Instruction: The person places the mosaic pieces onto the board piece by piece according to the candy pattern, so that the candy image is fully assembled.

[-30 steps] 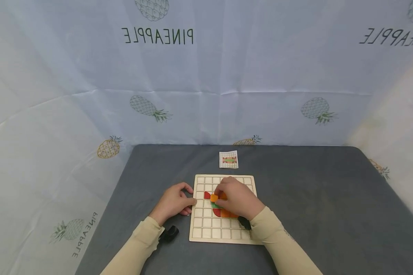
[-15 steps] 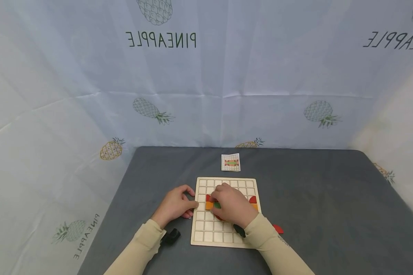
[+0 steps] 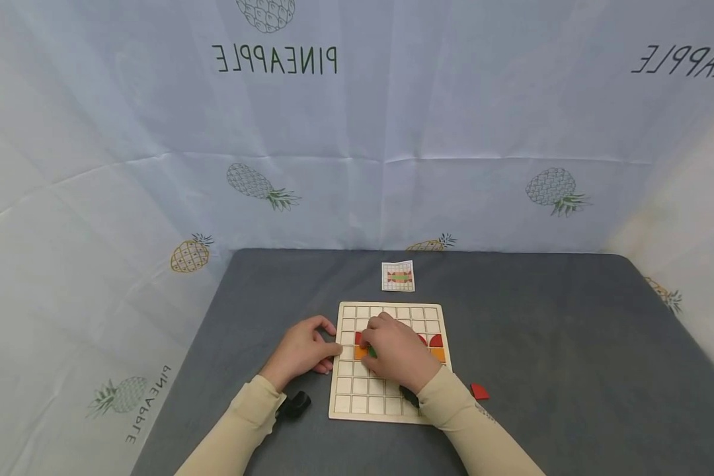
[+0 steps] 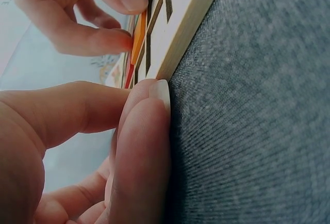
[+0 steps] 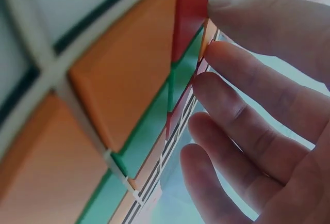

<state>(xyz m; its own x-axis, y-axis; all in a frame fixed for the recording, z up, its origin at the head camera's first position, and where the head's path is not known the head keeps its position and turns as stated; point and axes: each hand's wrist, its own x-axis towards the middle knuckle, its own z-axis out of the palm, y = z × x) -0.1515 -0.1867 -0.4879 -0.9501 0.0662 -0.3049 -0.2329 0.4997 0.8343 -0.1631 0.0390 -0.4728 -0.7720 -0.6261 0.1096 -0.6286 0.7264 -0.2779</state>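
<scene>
A square wooden grid board (image 3: 359,403) lies on the dark table. My left hand (image 3: 300,350) holds its left edge, with the thumb at the rim and the fingers bent beside it. Over the board's middle reaches my right hand (image 3: 395,350), its thumb and fingertips at an orange square tile (image 3: 360,352) in the left part of the pattern. Just above that tile is a red piece (image 3: 358,338). In the right wrist view the fingers are nearly straight, beyond a large orange tile (image 5: 129,69), a red rounded piece (image 5: 188,17) and green pieces (image 5: 185,72). The right hand hides the pattern's middle.
Behind the board lies a small pattern card (image 3: 398,276) printed with a candy shape. One loose red quarter-round piece (image 3: 479,391) sits on the table (image 3: 559,344) right of the board. A printed pineapple cloth (image 3: 452,198) hangs behind the table.
My right hand has set the orange tile it pinched into the grid's left side, shifting slightly left. Red and orange pieces at right and the loose red piece came into sight. The left hand stays put.
</scene>
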